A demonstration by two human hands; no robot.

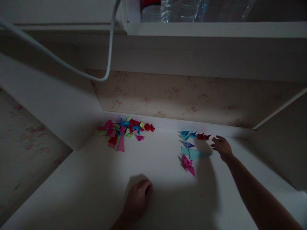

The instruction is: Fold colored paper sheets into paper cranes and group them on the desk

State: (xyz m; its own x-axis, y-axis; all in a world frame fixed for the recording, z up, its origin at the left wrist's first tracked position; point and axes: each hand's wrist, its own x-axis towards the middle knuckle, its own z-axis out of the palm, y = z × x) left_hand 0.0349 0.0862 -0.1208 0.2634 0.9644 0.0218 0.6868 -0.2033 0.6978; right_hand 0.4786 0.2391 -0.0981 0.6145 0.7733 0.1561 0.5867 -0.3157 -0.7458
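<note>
My right hand point(222, 147) reaches out at the right with its fingers apart and nothing in them. Just left of its fingertips lie red folded paper pieces point(203, 136). Beside them are blue folded pieces point(185, 134), and nearer sits a purple-blue one point(188, 144). A light turquoise paper piece point(198, 154) lies below these, with a pink folded paper figure point(188, 164) nearest to me. My left hand point(139, 198) rests on the white surface as a loose fist, closed, with nothing showing in it and apart from all the paper.
A heap of coloured folded papers point(120, 131) lies at the back left of the white surface point(155, 159). A white cable point(107, 64) hangs in front at the upper left. Overhead runs a shelf edge point(216, 29) with clear plastic bottles point(179, 11) above it.
</note>
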